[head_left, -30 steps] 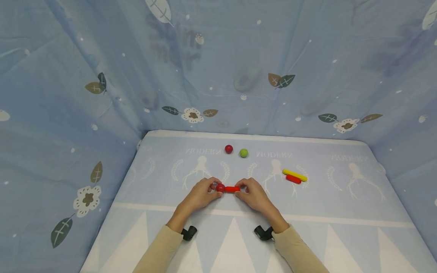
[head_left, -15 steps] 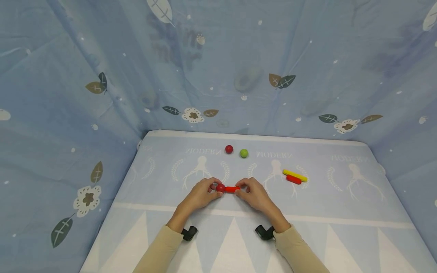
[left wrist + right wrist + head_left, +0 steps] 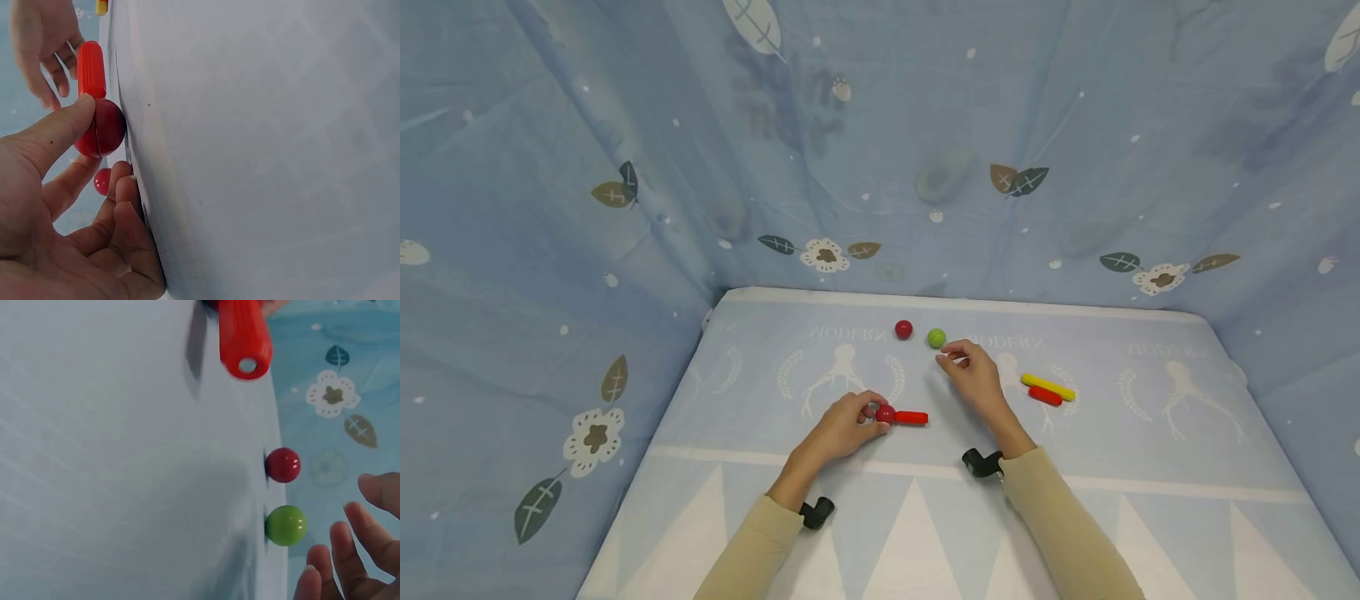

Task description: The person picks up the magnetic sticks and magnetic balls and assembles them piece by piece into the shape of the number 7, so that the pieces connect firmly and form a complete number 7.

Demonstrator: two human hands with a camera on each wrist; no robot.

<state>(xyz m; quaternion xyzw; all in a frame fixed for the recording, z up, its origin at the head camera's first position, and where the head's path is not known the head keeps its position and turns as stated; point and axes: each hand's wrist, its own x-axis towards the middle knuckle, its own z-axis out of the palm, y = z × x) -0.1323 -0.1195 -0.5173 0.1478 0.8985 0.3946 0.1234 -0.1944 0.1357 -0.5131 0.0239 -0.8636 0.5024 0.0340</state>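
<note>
Lower ctr. of head frame: red ball (image 3: 886, 414) w/ red stick (image 3: 912, 417) butted to its R side. Left hand (image 3: 844, 427): thumb & index finger pinch red ball btwn. tips; red stick projects past the fingers toward frame R. Left wrist view, upper L: red stick pts. up from red ball, thumb tip at the joint.

Right hand (image 3: 976, 377): fingers spread, slightly bent; tips near green ball (image 3: 936, 337), at its lower R in head frame. Right wrist view, lower R: gap visible btwn. fingers & green ball.

Also on bench (image 3: 1097, 446): 2nd red ball (image 3: 903, 329), just L of green ball; yellow stick (image 3: 1049, 385) & short red stick (image 3: 1044, 396), side by side, R of ctr.
</note>
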